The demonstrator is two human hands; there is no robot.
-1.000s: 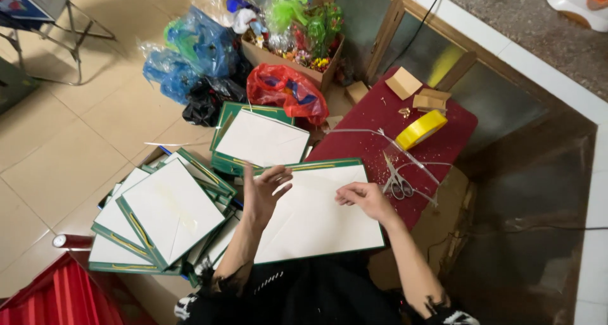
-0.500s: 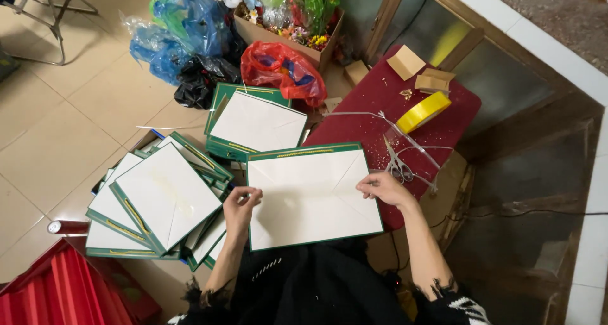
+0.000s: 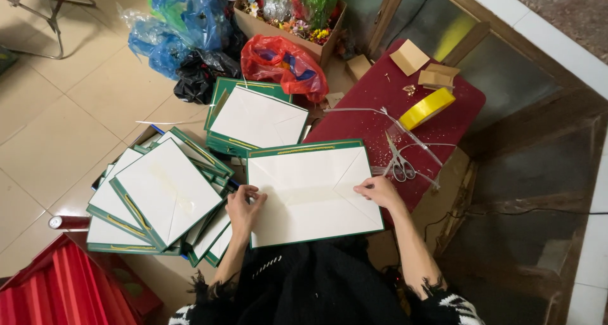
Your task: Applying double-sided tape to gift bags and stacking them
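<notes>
Left hand [image 3: 244,206] pinching left edge of a flat white panel with green border [image 3: 313,192], fingers curled narrow on it; right hand [image 3: 378,190] pressing fingertips flat on right side, not closed around anything. Panel lying white face up, half across lap, half on dark red table [image 3: 405,91], fold creases showing. Just beside right hand: scissors [image 3: 399,165], clear tape strands. Farther back: yellow tape roll [image 3: 426,108], small cardboard pieces [image 3: 419,67]. Left, on floor: fanned stack of like panels [image 3: 158,198]; behind, second pile [image 3: 256,119]. Judged well along: many panels stacked, one in hand, remaining count not visible.
</notes>
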